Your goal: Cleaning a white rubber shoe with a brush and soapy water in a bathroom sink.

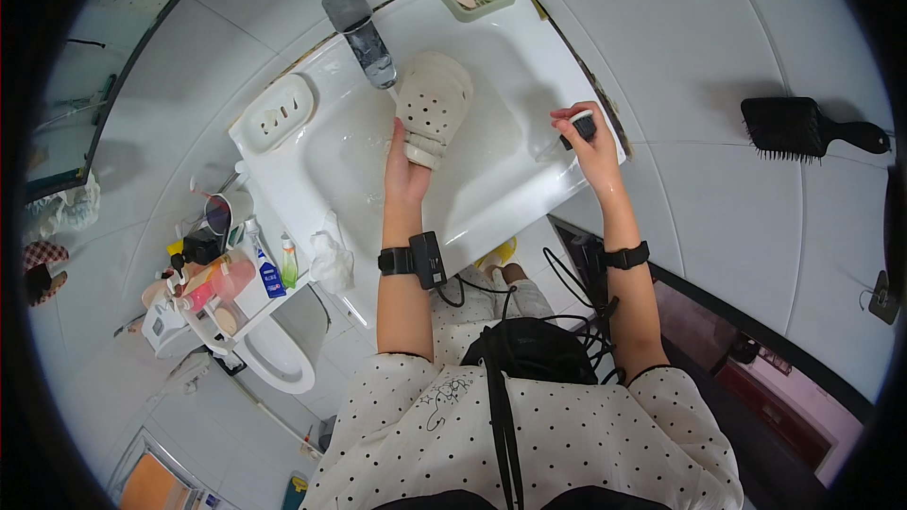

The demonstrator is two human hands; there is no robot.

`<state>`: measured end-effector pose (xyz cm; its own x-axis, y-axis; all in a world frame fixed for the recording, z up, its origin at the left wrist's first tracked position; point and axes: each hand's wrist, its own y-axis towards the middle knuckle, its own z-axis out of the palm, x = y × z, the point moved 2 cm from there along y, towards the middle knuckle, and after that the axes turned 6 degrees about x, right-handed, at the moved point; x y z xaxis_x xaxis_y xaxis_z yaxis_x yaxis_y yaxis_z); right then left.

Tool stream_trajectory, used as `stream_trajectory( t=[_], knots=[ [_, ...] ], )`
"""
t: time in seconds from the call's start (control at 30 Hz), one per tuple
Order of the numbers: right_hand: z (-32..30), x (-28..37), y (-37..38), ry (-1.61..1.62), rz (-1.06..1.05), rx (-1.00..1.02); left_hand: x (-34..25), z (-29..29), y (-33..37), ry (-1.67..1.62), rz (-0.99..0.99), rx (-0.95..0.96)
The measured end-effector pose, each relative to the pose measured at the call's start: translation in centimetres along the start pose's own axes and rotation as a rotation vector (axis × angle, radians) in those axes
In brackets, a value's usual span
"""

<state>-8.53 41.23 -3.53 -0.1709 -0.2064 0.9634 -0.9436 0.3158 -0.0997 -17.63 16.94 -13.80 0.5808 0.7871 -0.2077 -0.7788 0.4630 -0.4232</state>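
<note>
Cream-coloured clog [433, 106], perforated across its top, sits over the basin of the white sink [491, 47], its toe end up near the grey tap [361, 30] and its heel end gripped by the left hand [404, 165], whose fingers close around the back of the shoe. The right hand [590, 146] is raised over the sink's right-hand edge, well apart from the clog, and is closed around a small dark-handled brush [580, 127] with its pale bristle end showing. Both wrists wear black bands, the left one carrying a small black box. A green soap dish [455, 2] with two bars stands at the sink's far corner, and a white soap dish [276, 113] rests on the left rim. A black hairbrush [811, 127] hangs on the tiled wall to the right. Bottles and toiletries crowd a small shelf [248, 314] to the left of the sink, above a toilet [276, 357].
</note>
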Motion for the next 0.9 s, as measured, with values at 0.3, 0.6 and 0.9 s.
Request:
stream_trajectory(
  t=[0.3, 0.6, 0.9],
  knots=[
    [0.0, -0.2, 0.2, -0.002, 0.031, 0.009, -0.5, 0.3, -0.4, 0.300, 0.094, -0.061],
    [0.1, -0.1, 0.3, -0.021, 0.060, 0.022, -0.9, -1.9, -1.4, 0.051, 0.120, -0.049],
    [0.4, -0.3, 0.4, -0.010, 0.030, 0.021, -1.0, -3.2, -1.8, 0.008, 0.123, 0.020]
  ],
)
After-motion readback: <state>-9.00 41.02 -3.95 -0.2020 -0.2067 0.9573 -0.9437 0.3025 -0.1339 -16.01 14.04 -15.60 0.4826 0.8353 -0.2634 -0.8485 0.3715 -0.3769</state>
